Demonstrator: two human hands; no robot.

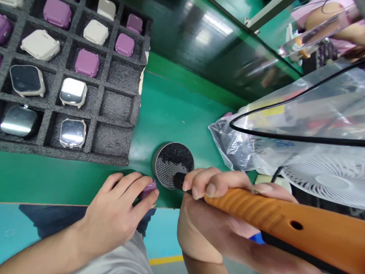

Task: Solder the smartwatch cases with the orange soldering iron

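- Purple watch-like piece [148, 189], mostly hidden, sits between the thumb and fingers of the left hand [120, 209], near the front edge of the green tabletop [181, 109]; whether it rests on the surface or is held just above it, I cannot tell.
- The left fingers are curled closed about this piece, gripping it from both sides.
- Orange tool [251, 212]: held in the right hand [213, 216], its fingers wrapped around the ribbed front of the body, with the dark tip [179, 180] pointing toward the left hand.
- That tip overlaps the near right part of a round dish [155, 170]; contact between them cannot be made out. The dish has a grey dotted grid and a mass of tiny black bits toward its far side.
- Beyond the left hand lies a dark foam tray [108, 157] with square compartments. Purple cases [87, 62], whitish cases [95, 33] and watches with shiny screens [73, 133] occupy many of them.
- To the right are a clear plastic bag [239, 153], a black cable [290, 139] crossing it, and a white fan [330, 179].
- Another person's arm [328, 18] shows at the upper right.
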